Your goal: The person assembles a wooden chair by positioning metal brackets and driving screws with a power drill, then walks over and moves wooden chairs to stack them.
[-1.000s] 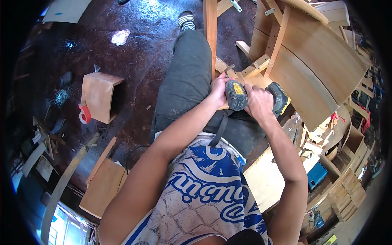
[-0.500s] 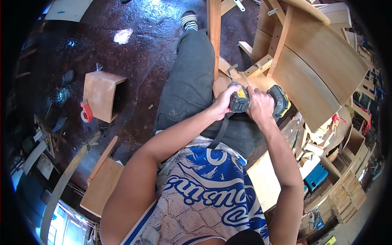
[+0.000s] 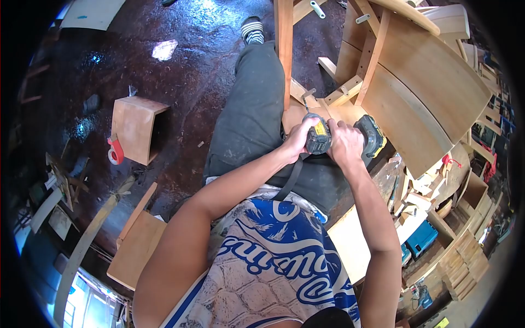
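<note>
Indoors, from where I stand, a worker's right hand (image 3: 345,141) grips a cordless drill (image 3: 318,138) above the lap, while the left hand (image 3: 298,139) clasps its housing. The drill bit (image 3: 305,104) points toward a small metal plate (image 3: 309,93) by a wooden furniture frame (image 3: 373,65); contact is unclear. A slanted push could send the bit skating, and left fingers straying forward might get nicked.

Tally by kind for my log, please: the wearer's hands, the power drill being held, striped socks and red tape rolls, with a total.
Hands: 2 (left hand, right hand)
Power drill being held: 1
Striped sock: 1
Red tape roll: 1
Total: 5
</note>
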`<state>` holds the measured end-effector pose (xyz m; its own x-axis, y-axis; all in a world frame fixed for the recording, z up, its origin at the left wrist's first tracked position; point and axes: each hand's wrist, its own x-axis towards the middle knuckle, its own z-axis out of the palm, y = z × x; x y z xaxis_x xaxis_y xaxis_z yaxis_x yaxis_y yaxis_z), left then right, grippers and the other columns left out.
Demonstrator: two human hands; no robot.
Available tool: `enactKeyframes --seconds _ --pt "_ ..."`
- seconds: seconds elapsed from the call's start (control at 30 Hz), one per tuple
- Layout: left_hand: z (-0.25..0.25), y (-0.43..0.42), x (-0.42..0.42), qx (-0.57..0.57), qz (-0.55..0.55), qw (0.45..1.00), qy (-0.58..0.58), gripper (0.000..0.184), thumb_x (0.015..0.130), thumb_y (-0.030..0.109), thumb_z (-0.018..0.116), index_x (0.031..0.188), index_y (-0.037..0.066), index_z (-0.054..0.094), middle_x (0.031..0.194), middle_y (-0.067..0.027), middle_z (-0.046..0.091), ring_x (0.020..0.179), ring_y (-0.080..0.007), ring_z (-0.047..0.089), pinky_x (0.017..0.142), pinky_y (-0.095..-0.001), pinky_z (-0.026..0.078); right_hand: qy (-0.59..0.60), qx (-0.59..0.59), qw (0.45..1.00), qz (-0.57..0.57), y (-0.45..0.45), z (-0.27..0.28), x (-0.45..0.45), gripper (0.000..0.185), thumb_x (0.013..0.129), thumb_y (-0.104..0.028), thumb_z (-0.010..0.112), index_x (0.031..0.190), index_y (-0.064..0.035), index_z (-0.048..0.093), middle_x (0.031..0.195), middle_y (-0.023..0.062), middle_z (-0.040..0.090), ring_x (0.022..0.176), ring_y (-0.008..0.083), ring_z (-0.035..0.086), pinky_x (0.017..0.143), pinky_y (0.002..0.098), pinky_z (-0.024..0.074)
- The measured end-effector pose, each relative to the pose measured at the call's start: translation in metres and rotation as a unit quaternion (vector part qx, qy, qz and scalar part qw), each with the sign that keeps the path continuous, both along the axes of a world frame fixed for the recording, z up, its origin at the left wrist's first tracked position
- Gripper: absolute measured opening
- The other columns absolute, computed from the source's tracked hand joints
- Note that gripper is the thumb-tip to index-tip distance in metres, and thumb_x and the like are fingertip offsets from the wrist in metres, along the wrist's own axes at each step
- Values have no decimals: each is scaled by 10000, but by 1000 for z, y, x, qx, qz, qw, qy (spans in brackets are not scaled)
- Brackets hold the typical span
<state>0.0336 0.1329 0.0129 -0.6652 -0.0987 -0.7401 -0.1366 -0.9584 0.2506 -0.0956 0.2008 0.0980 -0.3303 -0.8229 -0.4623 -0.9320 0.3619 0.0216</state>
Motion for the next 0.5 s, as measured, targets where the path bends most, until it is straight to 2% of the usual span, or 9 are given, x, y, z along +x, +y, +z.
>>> enactKeyframes --seconds 0.07,0.5 --pt "1 0 0 0 -3 1000 -2 469 921 528 570 1122 109 634 894 -15 679 730 -90 673 566 -257 529 1 -20 1000 15 0 2 0 413 629 -124 801 998 -93 617 900 123 681 883 299 701 755 416 565" --pt "4 0 -1 6 -8 1000 -2 460 934 521 559 1122 106 627 912 -10 673 741 -81 672 591 -250 538 -1 -22 1000 7 3 -5 -4 426 602 -119 815 973 -93 607 909 117 674 895 302 693 769 417 558"
